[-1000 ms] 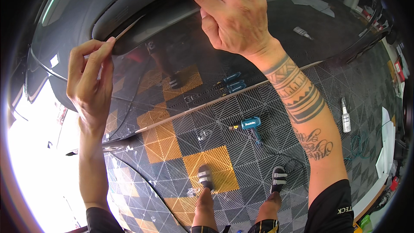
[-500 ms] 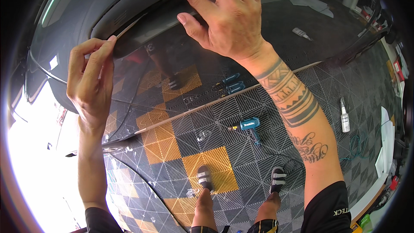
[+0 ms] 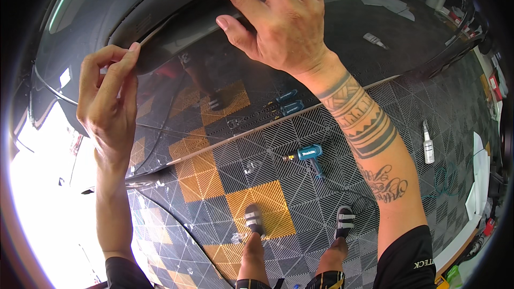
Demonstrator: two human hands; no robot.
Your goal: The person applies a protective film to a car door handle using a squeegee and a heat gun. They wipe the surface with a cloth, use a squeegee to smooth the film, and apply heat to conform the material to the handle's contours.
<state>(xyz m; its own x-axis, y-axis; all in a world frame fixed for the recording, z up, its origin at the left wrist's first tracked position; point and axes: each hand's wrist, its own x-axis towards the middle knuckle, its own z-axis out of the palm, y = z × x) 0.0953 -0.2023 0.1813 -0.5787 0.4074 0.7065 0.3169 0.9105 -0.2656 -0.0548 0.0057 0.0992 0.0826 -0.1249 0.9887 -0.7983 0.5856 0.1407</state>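
A glossy dark car body panel (image 3: pixel 332 48) curves across the upper view, with a matte dark trim strip (image 3: pixel 155 13) along its top. My left hand (image 3: pixel 110 96) is closed, thumb and fingers pinching the edge of a thin dark piece that looks like film (image 3: pixel 166 43), at the trim's left end. My right hand (image 3: pixel 289 27) rests against the trim further right. Its index finger touches the dark surface, the thumb stands apart, and the other fingers bend over the upper edge, their tips partly out of sight.
On the tiled floor (image 3: pixel 257 150) lie a teal heat gun (image 3: pixel 309 153) with a cord and a clear bottle (image 3: pixel 428 147) with a nozzle. A black cable (image 3: pixel 176 225) runs at lower left. White sheets (image 3: pixel 478 182) and assorted items line the right side.
My left hand has shifted slightly left, drawing the pinched edge with it. My right hand stays in nearly the same place, its thumb a touch further left.
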